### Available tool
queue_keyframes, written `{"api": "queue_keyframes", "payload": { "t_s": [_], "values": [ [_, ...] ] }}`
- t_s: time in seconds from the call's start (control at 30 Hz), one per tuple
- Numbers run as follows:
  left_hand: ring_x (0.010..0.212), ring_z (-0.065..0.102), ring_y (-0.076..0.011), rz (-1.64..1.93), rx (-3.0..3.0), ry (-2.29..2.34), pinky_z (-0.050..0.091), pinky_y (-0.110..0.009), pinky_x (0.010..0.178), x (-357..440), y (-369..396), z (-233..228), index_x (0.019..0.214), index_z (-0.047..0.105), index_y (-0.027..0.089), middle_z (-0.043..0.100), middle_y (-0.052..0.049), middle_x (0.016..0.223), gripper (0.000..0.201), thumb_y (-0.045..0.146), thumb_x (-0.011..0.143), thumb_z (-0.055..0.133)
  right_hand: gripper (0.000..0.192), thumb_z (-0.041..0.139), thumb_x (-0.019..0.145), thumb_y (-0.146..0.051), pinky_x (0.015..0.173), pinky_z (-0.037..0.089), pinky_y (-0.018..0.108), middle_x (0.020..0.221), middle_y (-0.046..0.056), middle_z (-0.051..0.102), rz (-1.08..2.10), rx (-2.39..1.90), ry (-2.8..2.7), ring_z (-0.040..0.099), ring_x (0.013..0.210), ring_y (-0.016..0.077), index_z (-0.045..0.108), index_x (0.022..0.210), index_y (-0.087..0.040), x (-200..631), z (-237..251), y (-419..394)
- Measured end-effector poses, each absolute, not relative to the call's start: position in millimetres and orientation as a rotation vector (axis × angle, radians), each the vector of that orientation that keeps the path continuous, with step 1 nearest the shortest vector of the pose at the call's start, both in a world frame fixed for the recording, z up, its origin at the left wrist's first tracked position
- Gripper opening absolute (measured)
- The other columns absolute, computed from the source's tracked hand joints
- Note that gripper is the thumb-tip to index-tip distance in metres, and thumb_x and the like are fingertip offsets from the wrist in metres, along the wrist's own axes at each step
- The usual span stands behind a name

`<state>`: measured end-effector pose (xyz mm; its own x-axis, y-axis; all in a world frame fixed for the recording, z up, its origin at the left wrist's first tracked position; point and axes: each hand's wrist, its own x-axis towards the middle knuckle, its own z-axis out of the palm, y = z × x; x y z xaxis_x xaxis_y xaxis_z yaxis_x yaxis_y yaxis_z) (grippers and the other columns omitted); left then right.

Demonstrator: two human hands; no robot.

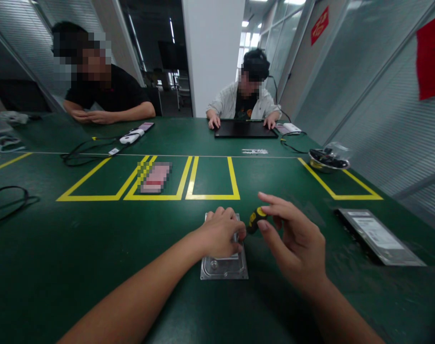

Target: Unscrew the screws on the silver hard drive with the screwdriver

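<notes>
A silver hard drive (224, 270) lies flat on the green table in front of me. My left hand (222, 234) rests over its upper part with fingers curled, hiding much of its label. The left thumb and index finger come close together; what is between them, if anything, is hidden. Just to the right, my right hand (292, 239) pinches a short black-and-yellow screwdriver handle (256, 220) between thumb and fingertips. The handle is tilted, its lower end toward my left fingers. The screwdriver's tip does not show.
Another, larger-looking drive (378, 236) lies at the right. A metal bowl (328, 165) of dark items stands behind it. Yellow tape (212, 197) outlines areas, one with a pixelated pink object (155, 177). Across the table, one person holds a black panel (246, 129); another person sits left.
</notes>
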<state>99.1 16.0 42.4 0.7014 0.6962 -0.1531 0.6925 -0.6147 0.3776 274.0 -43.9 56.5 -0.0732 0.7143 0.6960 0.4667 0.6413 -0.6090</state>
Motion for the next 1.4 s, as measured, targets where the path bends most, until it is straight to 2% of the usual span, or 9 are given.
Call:
{"api": "queue_keyframes", "payload": {
  "t_s": [0.27, 0.5, 0.63, 0.7, 0.87, 0.97, 1.17, 1.33, 1.4],
  "values": [
    [0.106, 0.044, -0.0308, -0.084, 2.472, 1.086, 0.039, -0.05, 0.087, 103.3, 16.3, 49.7, 0.098, 0.065, 0.028, 0.049, -0.005, 0.109, 0.021, 0.036, 0.079, 0.066, 0.029, 0.065, 0.085, -0.01, 0.08, 0.05, 0.032, 0.112, 0.005, 0.064, 0.255, -0.931, -1.74, 0.06, 0.104, 0.0184, 0.064, 0.111, -0.023, 274.4, 59.6, -41.9],
    [0.108, 0.044, -0.0307, -0.09, 2.469, 1.09, 0.039, -0.05, 0.089, 103.4, 16.4, 48.6, 0.097, 0.065, 0.028, 0.048, -0.005, 0.109, 0.021, 0.037, 0.079, 0.066, 0.032, 0.071, 0.083, -0.017, 0.068, 0.046, 0.029, 0.099, 0.002, 0.064, 0.218, -1.049, -1.667, 0.058, 0.083, 0.0147, 0.061, 0.112, -0.024, 274.3, 56.2, -41.8],
    [0.108, 0.044, -0.0305, -0.085, 2.469, 1.083, 0.04, -0.05, 0.088, 103.1, 16.7, 49.2, 0.098, 0.064, 0.027, 0.049, -0.005, 0.111, 0.022, 0.037, 0.079, 0.066, 0.03, 0.062, 0.088, -0.016, 0.074, 0.047, 0.032, 0.111, 0.005, 0.065, 0.313, -1.019, -1.723, 0.059, 0.096, 0.0183, 0.061, 0.117, -0.024, 274.7, 57.5, -41.6],
    [0.107, 0.044, -0.0307, -0.074, 2.47, 1.087, 0.04, -0.051, 0.088, 103.1, 16.8, 48.4, 0.098, 0.064, 0.027, 0.049, -0.006, 0.11, 0.022, 0.037, 0.079, 0.066, 0.029, 0.065, 0.086, -0.018, 0.075, 0.047, 0.033, 0.113, 0.006, 0.062, 0.289, -0.99, -1.735, 0.058, 0.102, 0.0201, 0.062, 0.114, -0.023, 274.3, 58.3, -40.3],
    [0.107, 0.045, -0.0306, -0.034, 2.457, 1.095, 0.039, -0.051, 0.088, 102.6, 16.7, 45.3, 0.097, 0.065, 0.027, 0.05, -0.005, 0.109, 0.021, 0.036, 0.078, 0.067, 0.027, 0.069, 0.084, -0.017, 0.076, 0.047, 0.032, 0.1, 0.003, 0.062, 0.229, -0.991, -1.732, 0.058, 0.093, 0.0175, 0.063, 0.109, -0.023, 273.7, 59.1, -38.1],
    [0.105, 0.045, -0.0302, -0.032, 2.461, 1.084, 0.04, -0.051, 0.087, 102.2, 16.7, 44.7, 0.096, 0.065, 0.027, 0.05, -0.005, 0.108, 0.021, 0.037, 0.078, 0.067, 0.03, 0.06, 0.088, -0.014, 0.082, 0.049, 0.036, 0.107, 0.005, 0.063, 0.325, -0.968, -1.753, 0.059, 0.099, 0.0191, 0.061, 0.117, -0.023, 274.2, 59.6, -38.6],
    [0.104, 0.045, -0.0295, -0.027, 2.456, 1.101, 0.04, -0.05, 0.087, 102.5, 16.1, 45.5, 0.097, 0.065, 0.027, 0.049, -0.005, 0.107, 0.021, 0.036, 0.078, 0.067, 0.031, 0.07, 0.082, -0.015, 0.08, 0.049, 0.033, 0.103, 0.004, 0.061, 0.245, -0.965, -1.753, 0.058, 0.096, 0.0175, 0.065, 0.113, -0.022, 273.7, 58.9, -37.4],
    [0.107, 0.044, -0.0297, -0.059, 2.453, 1.092, 0.039, -0.049, 0.088, 101.9, 16.3, 46.7, 0.097, 0.065, 0.029, 0.048, -0.004, 0.108, 0.02, 0.036, 0.078, 0.067, 0.035, 0.054, 0.091, -0.013, 0.087, 0.048, 0.037, 0.112, 0.006, 0.064, 0.303, -0.934, -1.769, 0.059, 0.101, 0.0185, 0.06, 0.124, -0.023, 276.1, 58.4, -39.7],
    [0.108, 0.043, -0.0294, -0.075, 2.454, 1.088, 0.038, -0.048, 0.088, 101.8, 17.1, 46.0, 0.099, 0.065, 0.03, 0.048, -0.004, 0.11, 0.023, 0.038, 0.078, 0.067, 0.035, 0.056, 0.091, -0.015, 0.09, 0.048, 0.038, 0.115, 0.006, 0.063, 0.306, -0.925, -1.774, 0.058, 0.106, 0.0197, 0.06, 0.124, -0.023, 276.4, 58.0, -39.9]
  ]
}}
